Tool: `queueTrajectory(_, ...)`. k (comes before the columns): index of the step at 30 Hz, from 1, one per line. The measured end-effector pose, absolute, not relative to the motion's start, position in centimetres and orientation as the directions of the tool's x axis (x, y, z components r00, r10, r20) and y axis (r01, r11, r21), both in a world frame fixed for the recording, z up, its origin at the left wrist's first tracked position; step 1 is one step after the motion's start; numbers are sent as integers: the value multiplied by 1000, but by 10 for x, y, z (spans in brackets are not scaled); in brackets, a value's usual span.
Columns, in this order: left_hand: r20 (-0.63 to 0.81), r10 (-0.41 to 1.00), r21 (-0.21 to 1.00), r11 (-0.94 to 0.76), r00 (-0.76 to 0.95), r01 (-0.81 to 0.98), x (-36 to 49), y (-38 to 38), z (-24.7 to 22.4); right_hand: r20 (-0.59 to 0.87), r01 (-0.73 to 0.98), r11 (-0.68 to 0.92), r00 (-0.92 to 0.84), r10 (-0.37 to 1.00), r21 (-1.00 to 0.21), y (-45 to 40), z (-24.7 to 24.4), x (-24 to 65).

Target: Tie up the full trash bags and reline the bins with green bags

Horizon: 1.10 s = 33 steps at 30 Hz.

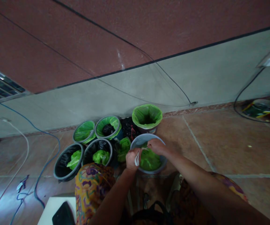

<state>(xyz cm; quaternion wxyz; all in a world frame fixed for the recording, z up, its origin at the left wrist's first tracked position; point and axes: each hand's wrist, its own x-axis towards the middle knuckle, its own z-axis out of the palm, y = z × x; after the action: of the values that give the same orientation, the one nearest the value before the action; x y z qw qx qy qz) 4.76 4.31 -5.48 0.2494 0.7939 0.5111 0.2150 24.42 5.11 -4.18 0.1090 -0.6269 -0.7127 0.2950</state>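
A light grey-blue bin (159,168) stands on the floor between my knees, with a bright green plastic bag (150,161) bunched inside it. Over the bin's left rim, my left hand (133,158) is closed on a thin white strip (137,158) that hangs from it. My right hand (156,146), closed too, is over the far right part of the rim, a short way from the left. The pale strip seems to run between both hands just above the green bag. Whether it is joined to the bag cannot be made out.
A bin lined in green (147,117) stands by the wall, next to a black bag (128,126). Several more lined bins (68,162) are grouped left. A blue cable (57,139) crosses the floor. A dark phone-like object (63,214) lies on a white surface (47,209) at lower left.
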Motion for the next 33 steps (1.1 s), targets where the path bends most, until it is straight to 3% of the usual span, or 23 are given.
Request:
queueTrajectory(5,113,919,731,-334,377,595,38,43,-51,-200,818,19,-163,966,-574,51,-47,246)
queueTrajectory(10,-128,966,944,48,226,327,57,49,-47,-169,810,65,-199,965,-583,52,-44,244)
queueTrajectory(13,-297,927,955,288,230,74,68,50,-44,-176,803,62,-204,963,-592,53,-42,244)
queueTrajectory(17,-393,892,899,424,225,-108,75,49,-44,-196,812,83,-237,952,-578,52,-38,245)
queueTrajectory(22,-366,893,918,393,261,-57,76,50,-48,-197,828,148,-295,935,-541,49,-31,244)
queueTrajectory(29,-232,897,971,191,377,142,76,53,-58,-110,720,197,-356,928,-665,47,-12,236)
queueTrajectory(33,-213,912,953,116,350,280,77,56,-64,36,698,230,-281,959,-678,48,-5,235)
